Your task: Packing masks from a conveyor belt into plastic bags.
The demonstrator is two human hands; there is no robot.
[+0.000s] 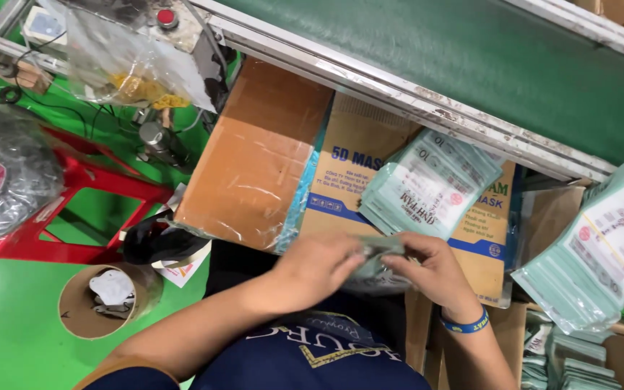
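Hands meet over the lap: the left hand (319, 269) and right hand (435, 271), a blue band at its wrist, both pinch one pale green packet (378, 249) between them. Just beyond it a stack of like packets (427, 184) lies on a flat cardboard box (355, 166), under the green conveyor belt (471, 65).

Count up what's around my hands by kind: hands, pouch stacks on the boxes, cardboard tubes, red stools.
Hands: 2, left hand and right hand, both on a pale green pouch
Pouch stacks: 2, middle stack and right stack
Cardboard tube: 1
Red stool: 1
Total: 6
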